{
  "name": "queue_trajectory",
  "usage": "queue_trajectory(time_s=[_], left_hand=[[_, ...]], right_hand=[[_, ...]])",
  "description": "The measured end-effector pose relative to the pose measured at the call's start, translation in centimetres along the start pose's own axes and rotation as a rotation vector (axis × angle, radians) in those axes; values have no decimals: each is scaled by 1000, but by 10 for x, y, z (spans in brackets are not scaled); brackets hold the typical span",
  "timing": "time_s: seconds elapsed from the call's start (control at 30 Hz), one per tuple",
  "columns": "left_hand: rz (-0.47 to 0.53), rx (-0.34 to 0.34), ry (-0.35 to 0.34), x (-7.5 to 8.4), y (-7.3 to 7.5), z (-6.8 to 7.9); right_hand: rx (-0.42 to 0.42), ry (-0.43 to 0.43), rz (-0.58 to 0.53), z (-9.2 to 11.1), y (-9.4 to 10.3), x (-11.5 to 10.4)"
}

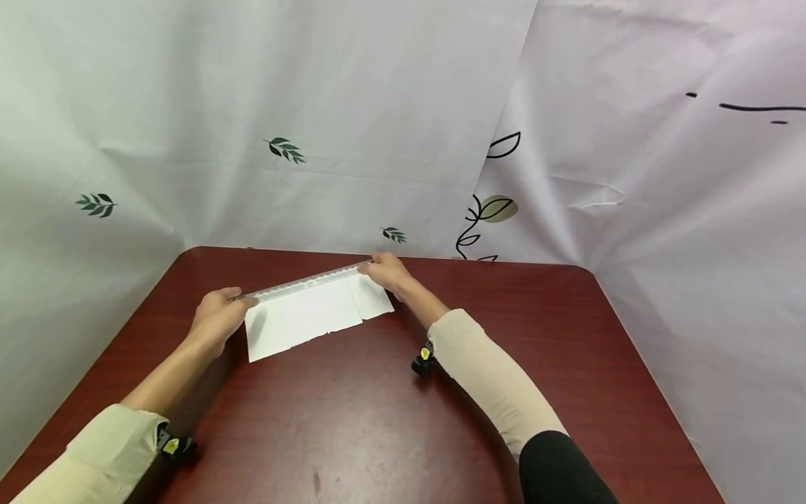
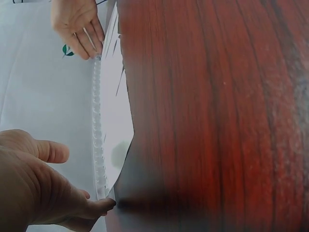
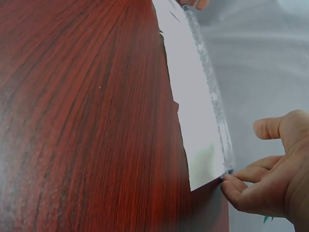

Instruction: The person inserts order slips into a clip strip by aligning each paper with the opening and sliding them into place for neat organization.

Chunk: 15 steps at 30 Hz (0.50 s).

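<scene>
Between both hands a clear, bumpy plastic binding strip (image 1: 308, 283) is stretched out slantwise, higher on the right. White paper pieces (image 1: 305, 315) hang along its near side, with uneven lower edges and a seam toward the right. My left hand (image 1: 217, 315) pinches the strip's left end by its tip. At the opposite end, my right hand (image 1: 389, 271) pinches the strip between thumb and fingertips. In the right wrist view, the paper (image 3: 193, 106) runs up from the right hand (image 3: 275, 183), one digit standing apart. Fingertips of the left hand (image 2: 63, 198) sit at the strip's lower end.
The dark red wood table (image 1: 352, 420) lies under the paper and both forearms. White curtain-like sheeting (image 1: 352, 105) printed with leaves rises behind the table's far edge and along both sides. Small black cameras (image 1: 423, 358) are strapped to the wrists.
</scene>
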State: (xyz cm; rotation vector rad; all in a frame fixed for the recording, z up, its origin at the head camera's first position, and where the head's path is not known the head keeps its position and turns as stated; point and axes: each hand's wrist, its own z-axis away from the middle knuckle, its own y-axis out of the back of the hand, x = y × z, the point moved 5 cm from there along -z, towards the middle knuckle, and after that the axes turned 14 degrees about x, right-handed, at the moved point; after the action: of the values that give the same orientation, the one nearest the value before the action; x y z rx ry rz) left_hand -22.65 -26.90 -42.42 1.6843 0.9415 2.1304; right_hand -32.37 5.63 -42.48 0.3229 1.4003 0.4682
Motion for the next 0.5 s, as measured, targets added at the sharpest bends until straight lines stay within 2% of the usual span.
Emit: queue_trajectory(time_s=[0.27,0.5], left_hand=[[12,-25,-1,2,-7,-1],[11,-18,-1,7,-10,-2]], right_hand=[[16,-19,20,1,9,3],[33,-13,30,2,17,8]])
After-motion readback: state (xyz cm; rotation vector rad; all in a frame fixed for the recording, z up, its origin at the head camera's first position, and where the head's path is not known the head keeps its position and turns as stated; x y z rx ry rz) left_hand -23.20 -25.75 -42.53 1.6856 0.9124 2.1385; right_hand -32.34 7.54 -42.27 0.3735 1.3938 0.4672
